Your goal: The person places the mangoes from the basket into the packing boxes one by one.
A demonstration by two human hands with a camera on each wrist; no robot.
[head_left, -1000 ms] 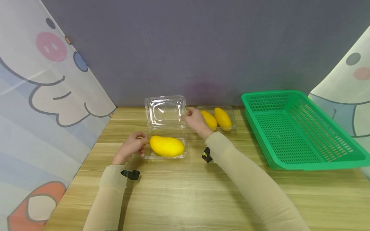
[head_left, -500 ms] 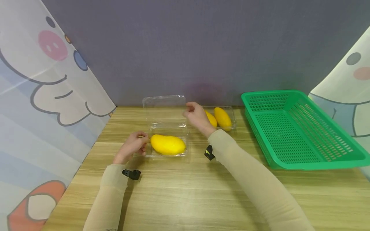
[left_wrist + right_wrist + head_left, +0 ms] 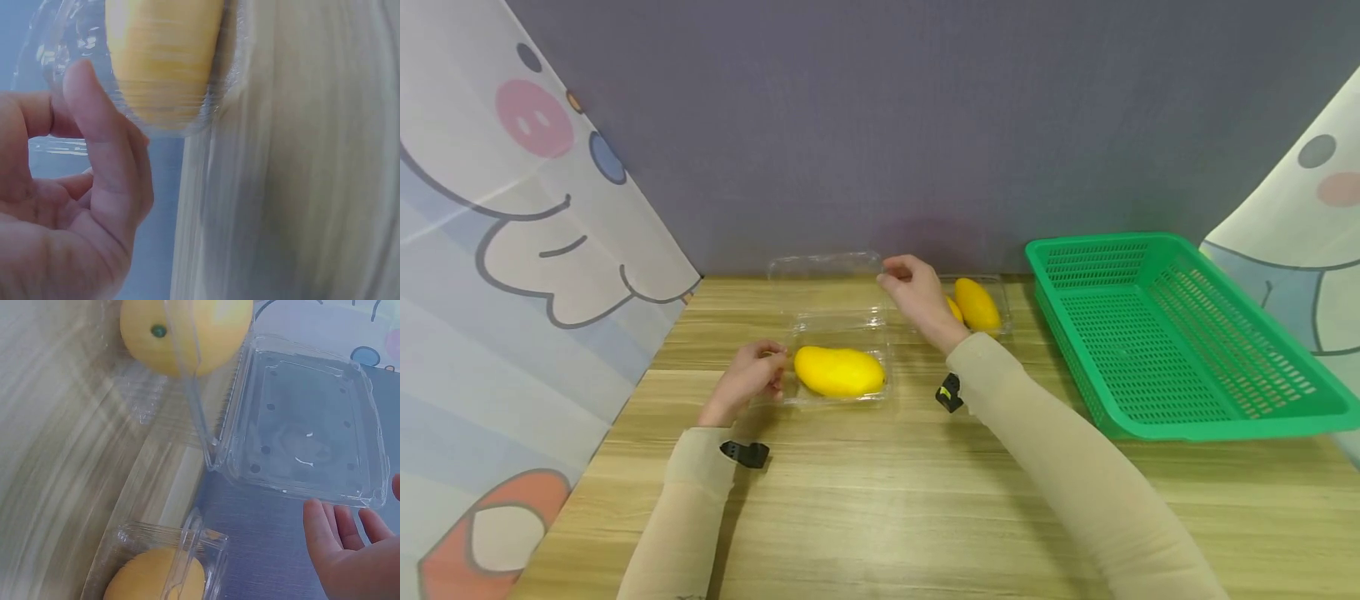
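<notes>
A yellow mango (image 3: 840, 372) lies in the base of a clear plastic clamshell box, its hinged lid (image 3: 827, 267) raised at the back. At the box's left end, my left hand (image 3: 748, 379) pinches the rim between thumb and finger. My right hand (image 3: 919, 298) is at the lid's right edge, its fingertips touching the corner. In the right wrist view, the lid (image 3: 306, 425) stands up, with the fingers of my right hand (image 3: 356, 550) relaxed below its edge. The left wrist view shows the mango (image 3: 165, 56) through the plastic beside my left hand (image 3: 94, 187).
Behind my right hand, a second clear box holds two yellow mangoes (image 3: 977, 305), one partly hidden. To the right stands a green slotted basket (image 3: 1078, 367) on the wooden table (image 3: 850, 500). A grey partition (image 3: 850, 125) rises along the back.
My right hand has moved up and slightly right at the lid's edge, and the lid has changed its tilt. The box base, mango and left hand have shifted slightly right.
</notes>
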